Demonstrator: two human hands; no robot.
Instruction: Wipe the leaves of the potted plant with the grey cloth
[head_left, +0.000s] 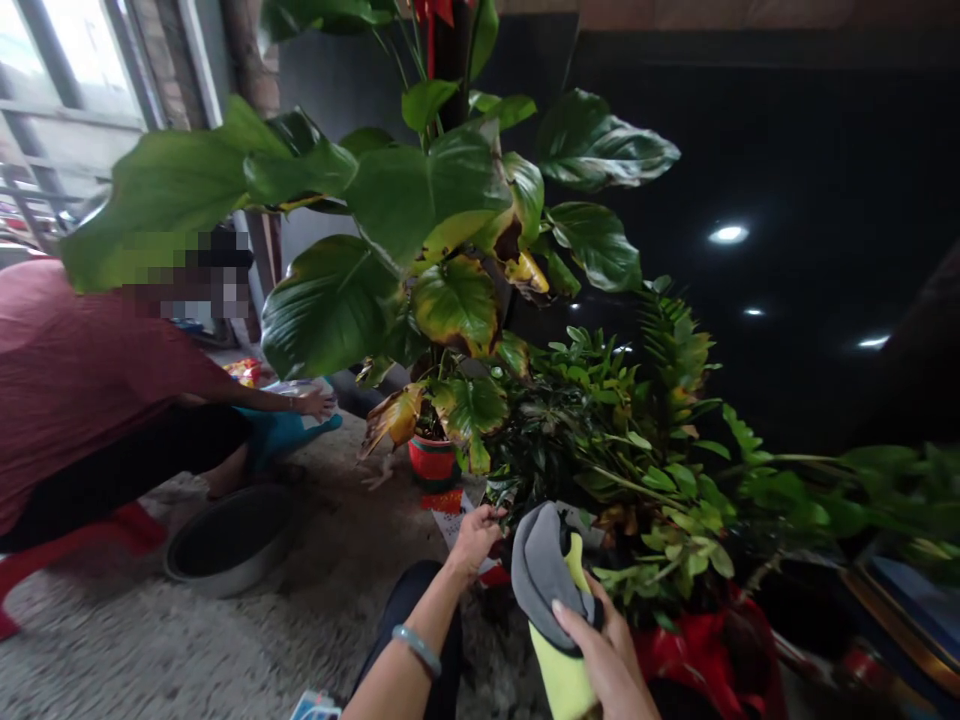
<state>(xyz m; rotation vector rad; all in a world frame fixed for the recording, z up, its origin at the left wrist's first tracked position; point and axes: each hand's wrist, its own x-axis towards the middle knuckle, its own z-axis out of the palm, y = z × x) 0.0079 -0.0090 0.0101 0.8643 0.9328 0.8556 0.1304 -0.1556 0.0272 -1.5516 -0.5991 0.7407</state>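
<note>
The right hand [607,655] is closed around a folded cloth [551,590], grey on the outside with a yellow-green face showing beneath, thumb across the front and fingers curled behind, so the fabric stands bunched up from the palm, a wad ready to press against a surface rather than hang loose. It is held just below the feathery stems of the low leafy plant [622,440], close enough that the foliage nearly brushes its top. The left hand [476,540] reaches forward with a bracelet [418,650] on the wrist, its fingertips pinched together on the tip of a dark leaf at that plant's edge, seemingly to steady it; exactly how much it grips is hard to tell. Behind stands a tall broad-leaved plant [390,200] in a red pot [433,462], several leaves yellowed and browned. To the left another person in a red shirt [75,370] crouches over the rough floor [247,640], one hand stretched toward something blue, with a grey basin [229,540] set within their reach
</note>
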